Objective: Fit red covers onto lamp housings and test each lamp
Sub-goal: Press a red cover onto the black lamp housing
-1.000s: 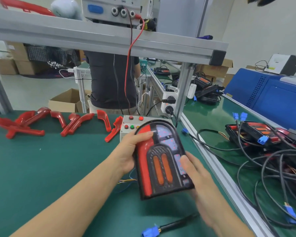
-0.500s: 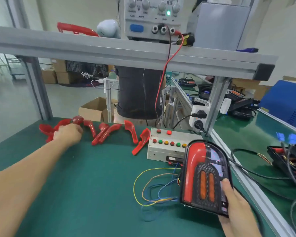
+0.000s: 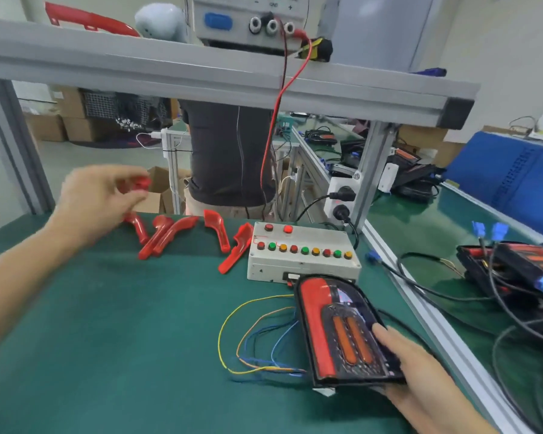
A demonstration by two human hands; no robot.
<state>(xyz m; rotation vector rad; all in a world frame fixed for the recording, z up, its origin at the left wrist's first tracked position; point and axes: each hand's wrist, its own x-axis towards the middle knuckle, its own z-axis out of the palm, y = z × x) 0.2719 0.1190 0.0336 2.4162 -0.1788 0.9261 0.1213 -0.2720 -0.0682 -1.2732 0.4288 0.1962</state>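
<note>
Above tabletop's far edge: left hand [image 3: 96,203] pinches one cover [image 3: 138,184] | five covers [image 3: 182,238] lie along edge | right hand [image 3: 420,375] grips one lamp [image 3: 342,330]

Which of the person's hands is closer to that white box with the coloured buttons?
Right. The right hand holds the lamp just in front of the button box; the left hand, pinching a red cover, is raised far off to its left.
</note>
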